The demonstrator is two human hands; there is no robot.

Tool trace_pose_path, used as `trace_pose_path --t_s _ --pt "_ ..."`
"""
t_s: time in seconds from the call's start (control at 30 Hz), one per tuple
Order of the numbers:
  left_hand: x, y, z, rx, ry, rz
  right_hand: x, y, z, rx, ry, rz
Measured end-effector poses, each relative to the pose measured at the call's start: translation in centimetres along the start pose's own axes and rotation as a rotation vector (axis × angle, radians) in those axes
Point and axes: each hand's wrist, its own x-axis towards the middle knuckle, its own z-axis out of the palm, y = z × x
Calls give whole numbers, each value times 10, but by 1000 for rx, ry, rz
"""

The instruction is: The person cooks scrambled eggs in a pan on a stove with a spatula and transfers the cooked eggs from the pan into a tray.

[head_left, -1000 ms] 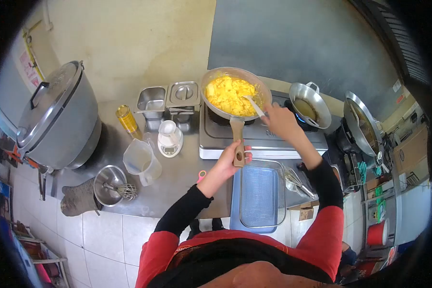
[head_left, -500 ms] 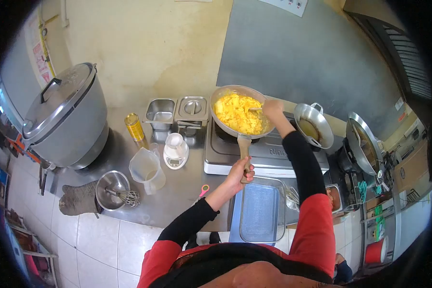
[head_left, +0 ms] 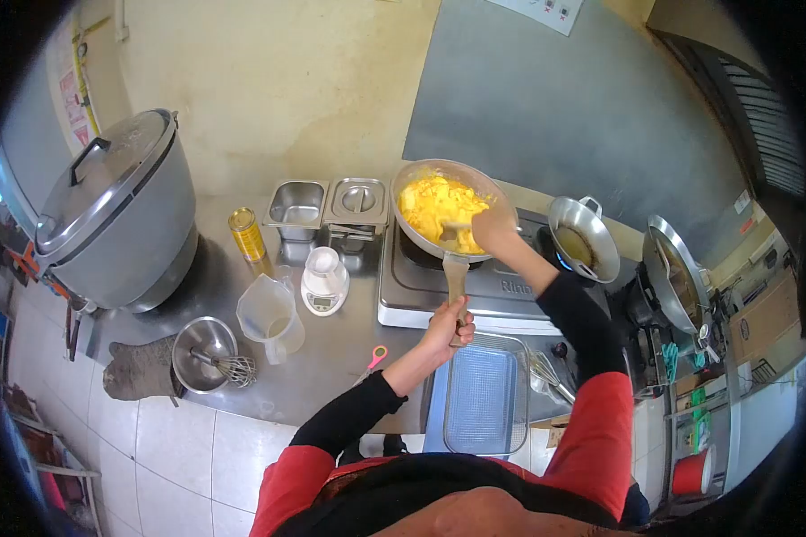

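Note:
A pan (head_left: 501, 192) with a wood-coloured handle sits on the stove, holding soft yellow scrambled eggs (head_left: 434, 201). Its handle is wrapped by the fingers of my left hand (head_left: 448, 327). Over the right side of the pan, my right hand (head_left: 495, 225) is closed around a spatula (head_left: 452, 228), whose end dips into the eggs. Motion blurs that hand, and it hides most of the spatula's handle.
A stove (head_left: 421, 300) carries the pan. Right of it stand a smaller metal wok (head_left: 587, 228) and a larger wok (head_left: 676, 277). A wire basket (head_left: 484, 403), scissors (head_left: 379, 353), kitchen scale (head_left: 322, 300), measuring jug (head_left: 269, 318), whisk bowl (head_left: 204, 353) and large rice cooker (head_left: 125, 215) surround my arms.
My right hand has moved down and left over the pan, bringing the spatula toward the handle side of the eggs. My left hand keeps its hold on the pan handle.

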Motion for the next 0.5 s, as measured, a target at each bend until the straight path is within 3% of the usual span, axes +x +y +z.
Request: trace_pose_path --t_s 0.17,0.23,0.27,0.37,0.43,0.5 --pt "-1 -1 4 -9 27 49 49 10 12 -17 147 140" --pt "-1 0 5 -3 36 52 54 18 -9 -94 -138 198" --pt "-2 -1 4 0 42 49 47 21 -17 -87 -140 198" --pt "-1 -2 3 6 42 47 7 31 -42 -233 -191 28" --pt "-2 0 5 12 36 40 -12 36 -38 -153 16 -150" --pt "-3 3 5 43 17 7 -28 21 -37 -91 55 -144"
